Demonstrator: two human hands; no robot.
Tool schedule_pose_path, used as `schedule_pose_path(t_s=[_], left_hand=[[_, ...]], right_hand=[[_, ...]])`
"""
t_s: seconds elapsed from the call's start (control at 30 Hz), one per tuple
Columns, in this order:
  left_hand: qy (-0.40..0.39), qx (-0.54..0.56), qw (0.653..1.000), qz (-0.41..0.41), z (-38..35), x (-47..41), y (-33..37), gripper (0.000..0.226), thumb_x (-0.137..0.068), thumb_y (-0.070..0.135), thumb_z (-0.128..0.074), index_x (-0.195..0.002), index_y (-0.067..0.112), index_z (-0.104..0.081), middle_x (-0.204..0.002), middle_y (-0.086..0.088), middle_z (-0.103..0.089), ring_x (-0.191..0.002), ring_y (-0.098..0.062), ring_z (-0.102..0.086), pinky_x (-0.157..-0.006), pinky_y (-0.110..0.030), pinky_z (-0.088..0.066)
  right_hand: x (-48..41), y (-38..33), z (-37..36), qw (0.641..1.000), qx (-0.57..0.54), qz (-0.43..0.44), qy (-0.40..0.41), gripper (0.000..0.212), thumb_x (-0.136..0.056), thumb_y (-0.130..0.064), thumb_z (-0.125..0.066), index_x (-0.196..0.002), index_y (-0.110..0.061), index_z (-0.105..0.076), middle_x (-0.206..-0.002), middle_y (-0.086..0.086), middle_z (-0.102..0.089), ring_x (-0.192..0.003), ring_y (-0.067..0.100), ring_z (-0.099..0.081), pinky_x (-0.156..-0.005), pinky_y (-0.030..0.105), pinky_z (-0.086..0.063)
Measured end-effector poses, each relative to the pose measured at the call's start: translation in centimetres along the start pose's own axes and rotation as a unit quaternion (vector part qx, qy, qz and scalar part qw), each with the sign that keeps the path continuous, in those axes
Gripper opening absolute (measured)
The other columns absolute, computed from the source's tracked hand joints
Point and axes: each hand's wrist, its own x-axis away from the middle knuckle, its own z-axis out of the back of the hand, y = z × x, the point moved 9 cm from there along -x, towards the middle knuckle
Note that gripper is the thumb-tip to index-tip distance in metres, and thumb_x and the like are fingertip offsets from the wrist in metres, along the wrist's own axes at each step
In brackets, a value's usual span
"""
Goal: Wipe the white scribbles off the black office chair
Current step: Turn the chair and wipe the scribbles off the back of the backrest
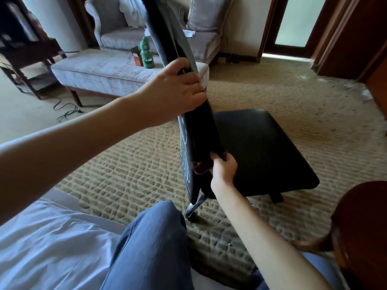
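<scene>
The left grip (178, 91) curled round the upper back edge of the black office chair (201, 130), which stood on the carpet (146, 164) beside the bed (52, 237). Steadied so, the white scribbles (185, 164), seen edge-on, should be turned fully into view before wiping. The right grip (223, 166) pinched the lower edge; whether the dark red piece (201, 166) there was a cloth was unclear.

The black office chair (261, 147) is covered in a smooth, leather-like skin with a soft sheen. Its base (195, 206), at lower centre, is finished in bright polished metal. The carpet (282, 97) is woven in a coarse, ribbed, matt pile. The bench (100, 70) at upper left is upholstered in pale, textured cloth. Glossy dark wood is seen on the round table (360, 222) at lower right, and matt, creased cloth on the white sheet (52, 237) and blue trousers (150, 248).
</scene>
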Motion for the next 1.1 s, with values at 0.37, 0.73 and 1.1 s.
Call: schedule_pose_path(t_s=[0.37, 0.73, 1.1], left_hand=[[0.014, 0.009, 1.000, 0.007, 0.7, -0.1, 0.1, 0.021, -0.089, 0.000, -0.040, -0.086, 0.014, -0.056, -0.092, -0.001, -0.069, -0.098, -0.022, -0.064, -0.100, -0.035, -0.025], [-0.047, -0.003, 0.999, 0.023, 1.6, -0.3, 0.5, 0.056, -0.086, -0.002, -0.007, -0.083, 0.011, -0.062, -0.100, -0.008, -0.070, -0.095, -0.026, -0.065, -0.096, -0.038, -0.028], [-0.015, -0.061, 0.998, -0.004, 4.5, -4.0, 5.1, 0.033, -0.081, 0.013, -0.042, -0.063, 0.025, -0.067, -0.074, 0.002, -0.069, -0.084, -0.019, -0.065, -0.099, -0.040, -0.028]], right_hand=[[5.0, -17.5, -3.8, 0.887, 0.133, 0.431, -0.104, 0.024, -0.083, 0.001, -0.065, -0.083, -0.022, -0.057, -0.081, -0.004, -0.061, -0.076, 0.002, -0.057, -0.073, 0.014, -0.042], [6.0, -8.4, -2.9, 0.687, 0.407, 0.590, -0.117, 0.015, -0.077, -0.003, -0.066, -0.088, -0.013, -0.063, -0.092, 0.003, -0.062, -0.086, 0.019, -0.053, -0.076, 0.024, -0.045], [8.2, -28.8, 3.4, 0.820, 0.257, 0.511, 0.029, 0.013, -0.088, -0.007, -0.065, -0.096, -0.016, -0.059, -0.093, -0.005, -0.053, -0.085, 0.004, -0.049, -0.077, 0.012, -0.037]])
